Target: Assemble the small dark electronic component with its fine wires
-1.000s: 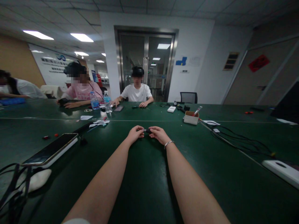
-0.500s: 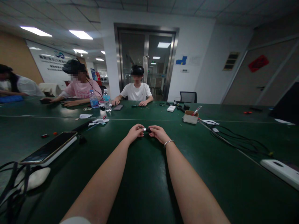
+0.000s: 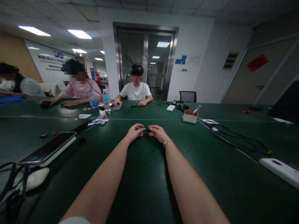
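Observation:
Over the green table (image 3: pixel 149 174), my left hand (image 3: pixel 135 132) and my right hand (image 3: pixel 158 133) meet fingertip to fingertip. Between them is a small black stick-shaped piece with a silvery end (image 3: pixel 146 129); it is too small to name its kind. The left fingers pinch the silvery end, partly covering it. My right thumb and fingers close on the black end, and a metal bracelet circles that wrist. Whether the piece is one part or two joined parts cannot be made out.
At left lie a phone (image 3: pixel 50 146) on a white block, a white mouse-like object (image 3: pixel 37 179) and black straps. A small box (image 3: pixel 190 117), black cables (image 3: pixel 238 137) and a white power strip (image 3: pixel 279 169) are at right. Bottles (image 3: pixel 106 101) and people (image 3: pixel 136 90) are across the table.
Both hands keep their grip in nearly the same place. The silvery end looks a little less bright and less exposed. Across the table, a person's hand has shifted slightly over a dark object.

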Available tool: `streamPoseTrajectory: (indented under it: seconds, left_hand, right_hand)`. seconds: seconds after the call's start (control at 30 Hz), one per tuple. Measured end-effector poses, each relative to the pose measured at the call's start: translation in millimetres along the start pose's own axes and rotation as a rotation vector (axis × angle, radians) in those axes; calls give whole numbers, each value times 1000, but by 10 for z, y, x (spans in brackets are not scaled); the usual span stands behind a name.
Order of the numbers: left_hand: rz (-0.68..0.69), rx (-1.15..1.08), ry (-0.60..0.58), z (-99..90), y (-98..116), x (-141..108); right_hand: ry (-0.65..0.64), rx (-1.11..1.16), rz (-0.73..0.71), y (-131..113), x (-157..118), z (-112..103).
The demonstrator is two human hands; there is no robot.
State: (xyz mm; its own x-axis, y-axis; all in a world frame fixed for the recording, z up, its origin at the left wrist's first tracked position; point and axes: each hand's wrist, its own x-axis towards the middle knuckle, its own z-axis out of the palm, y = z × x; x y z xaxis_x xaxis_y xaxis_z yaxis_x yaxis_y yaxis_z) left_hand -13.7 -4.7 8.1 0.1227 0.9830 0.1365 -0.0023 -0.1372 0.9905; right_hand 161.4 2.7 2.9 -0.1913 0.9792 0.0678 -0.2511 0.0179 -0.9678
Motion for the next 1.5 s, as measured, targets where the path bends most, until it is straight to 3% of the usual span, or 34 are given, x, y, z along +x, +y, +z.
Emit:
streamPoseTrajectory:
  seconds: [0.27,0.63,1.5]
  left_hand:
    - [11,30,-67,-38,-38,22]
    - [30,3,-4,-10,-20,8]
    - [55,-6,-31,-31,-65,29]
  right_hand:
    - [-5,1,-3,-4,-3,3]
    - [2,-9,2,-8,0,13]
    - [7,-7,-4,-8,-6,8]
